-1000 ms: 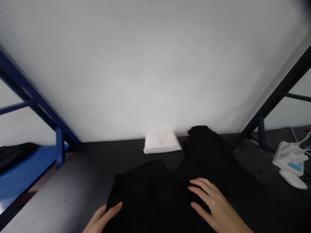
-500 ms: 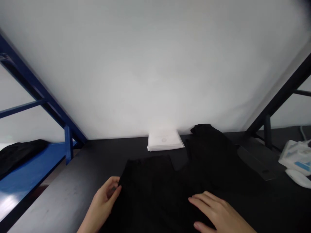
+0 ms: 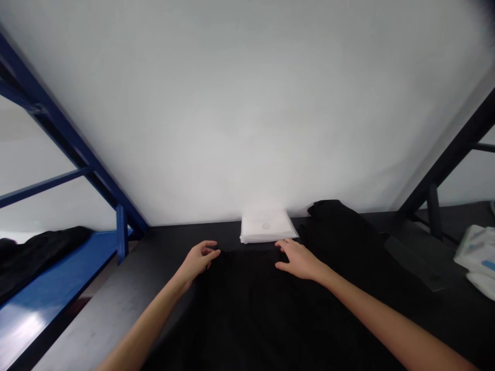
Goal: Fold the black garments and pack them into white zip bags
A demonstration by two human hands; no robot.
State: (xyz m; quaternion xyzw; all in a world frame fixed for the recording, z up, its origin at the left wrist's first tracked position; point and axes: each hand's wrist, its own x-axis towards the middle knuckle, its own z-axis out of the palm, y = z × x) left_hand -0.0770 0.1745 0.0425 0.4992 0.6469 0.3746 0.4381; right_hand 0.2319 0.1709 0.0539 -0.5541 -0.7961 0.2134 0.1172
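Observation:
A black cloth garment (image 3: 247, 309) lies spread in front of me, its details lost in the dark. At its far left corner is my left hand (image 3: 199, 262), thumb and fingers slightly apart, with no cloth visibly pinched. My right hand (image 3: 297, 259) is over the garment's far right corner, fingers bent and thumb spread away from them. Just beyond the right fingertips sits a stack of white, flat plastic bags (image 3: 266, 226) against the wall.
More black cloth (image 3: 336, 237) is heaped at right, beside a dark flat sheet (image 3: 413, 260). White packages (image 3: 477, 250) lie at far right. On the left, a blue frame (image 3: 96, 170) borders the dark table (image 3: 127, 288); black cloth rests on a blue surface (image 3: 58, 288) beyond.
Both hands have moved forward to the garment's far edge. My right hand has also shifted left, and the left hand no longer touches the garment's left side. The view has shifted slightly.

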